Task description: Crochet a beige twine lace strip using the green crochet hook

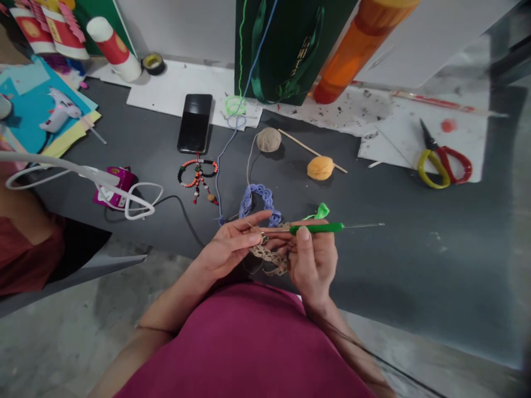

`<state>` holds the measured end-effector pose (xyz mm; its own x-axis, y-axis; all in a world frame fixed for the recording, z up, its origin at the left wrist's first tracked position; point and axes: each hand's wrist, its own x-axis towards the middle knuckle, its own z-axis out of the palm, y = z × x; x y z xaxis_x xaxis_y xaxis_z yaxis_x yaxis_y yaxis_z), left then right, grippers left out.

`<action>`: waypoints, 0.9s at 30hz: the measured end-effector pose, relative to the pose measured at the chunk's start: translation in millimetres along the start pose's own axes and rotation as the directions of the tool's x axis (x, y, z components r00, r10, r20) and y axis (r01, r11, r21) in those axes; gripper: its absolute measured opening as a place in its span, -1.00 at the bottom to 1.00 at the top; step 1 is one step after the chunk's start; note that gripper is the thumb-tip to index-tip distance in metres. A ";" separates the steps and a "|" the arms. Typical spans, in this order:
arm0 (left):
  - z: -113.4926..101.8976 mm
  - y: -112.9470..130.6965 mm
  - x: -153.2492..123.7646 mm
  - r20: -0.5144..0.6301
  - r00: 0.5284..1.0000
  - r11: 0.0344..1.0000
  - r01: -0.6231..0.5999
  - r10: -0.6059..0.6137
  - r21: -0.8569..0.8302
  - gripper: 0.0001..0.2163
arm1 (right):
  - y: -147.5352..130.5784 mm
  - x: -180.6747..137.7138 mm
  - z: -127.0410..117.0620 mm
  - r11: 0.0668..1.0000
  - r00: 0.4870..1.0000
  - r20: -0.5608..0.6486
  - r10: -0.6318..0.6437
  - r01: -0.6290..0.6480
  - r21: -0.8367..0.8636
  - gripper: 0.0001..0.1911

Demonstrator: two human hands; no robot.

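My right hand [313, 260] is closed around the green handle of a crochet hook [319, 228], thumb on top, its thin metal shaft reaching left to the work. Between the thumb and fingers of my left hand [234, 243] is a beige crochet strip [269, 257], which hangs below and between both hands. The hook's tip meets the strip at my left fingertips; the exact stitch is too small to make out. Just beyond my hands lies a blue crochet piece [261, 193]. Beige yarn runs up to a small beige yarn ball [269, 140].
A yellow yarn ball [320, 168] lies by a wooden stick [305, 145]. Further back are a phone [194, 122], a dark green bag [282, 55] and an orange tube [357, 50]. Scissors [443, 160] lie right. A beaded bracelet [198, 174] and a magenta device [116, 188] are left.
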<state>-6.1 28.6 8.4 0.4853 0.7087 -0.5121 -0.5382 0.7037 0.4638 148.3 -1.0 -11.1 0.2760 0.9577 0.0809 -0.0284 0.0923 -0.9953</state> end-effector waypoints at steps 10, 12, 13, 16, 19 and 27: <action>9.2 -6.4 -1.2 -0.042 0.994 0.991 -0.093 0.098 0.092 -0.51 | 8.2 0.0 10.1 0.966 0.992 0.077 0.104 -0.119 0.230 -0.83; 9.1 -7.1 -1.6 -0.069 0.989 0.984 -0.123 0.132 0.129 -0.47 | 11.0 -0.2 9.7 0.973 0.997 0.036 0.068 -0.074 0.219 -0.86; 8.4 -7.1 -1.7 -0.070 0.986 0.980 -0.137 0.148 0.147 -0.45 | 12.0 0.2 8.7 0.975 0.998 0.020 0.064 -0.067 0.210 -0.87; 5.2 -6.7 -2.2 -0.067 0.983 0.967 -0.157 0.173 0.199 -0.41 | 11.8 2.1 3.6 0.982 0.997 -0.001 0.071 -0.070 0.176 -0.88; 4.9 -6.6 -3.4 -0.087 0.969 0.942 -0.199 0.229 0.270 -0.38 | 7.6 3.8 -2.2 0.998 1.000 0.000 -0.005 0.005 0.070 -0.92; 16.9 -11.7 -4.9 -0.133 0.883 0.807 -0.338 0.451 0.484 -0.31 | 15.0 2.3 -4.3 0.813 0.845 0.149 -0.514 0.535 -0.227 -0.59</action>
<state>9.4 17.7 17.7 0.0940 0.9359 -0.3396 -0.2647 0.3523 0.8977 152.6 1.4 -26.0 0.1043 0.8022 0.5879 0.3432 0.5258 -0.7783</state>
